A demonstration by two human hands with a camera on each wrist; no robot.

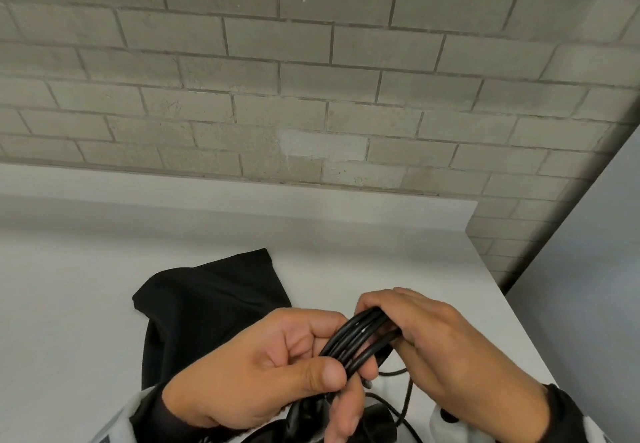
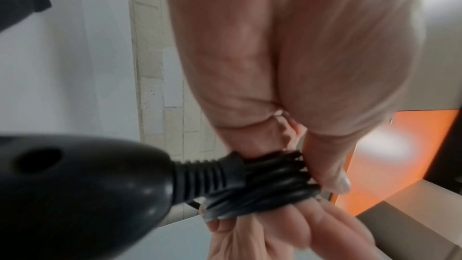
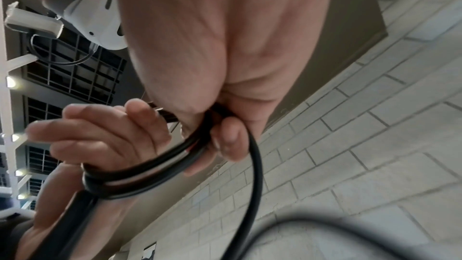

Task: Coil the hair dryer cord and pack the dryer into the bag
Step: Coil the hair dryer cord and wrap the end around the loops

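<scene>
While both hands work above the white table (image 1: 86,269), the cord (image 1: 360,340) sits between them as a bundle of several black loops. Left hand (image 1: 263,370): thumb and curled fingers pinch one end of the loops. Right hand (image 1: 440,345): fingers wrapped over the other end, thumb beneath. From the left wrist view, the hair dryer (image 2: 82,191) hangs just below that hand, its ribbed collar meeting the coil. One loose strand trails down from the right hand's grip. Bag (image 1: 214,300), black cloth, lies flat on the table behind the hands.
</scene>
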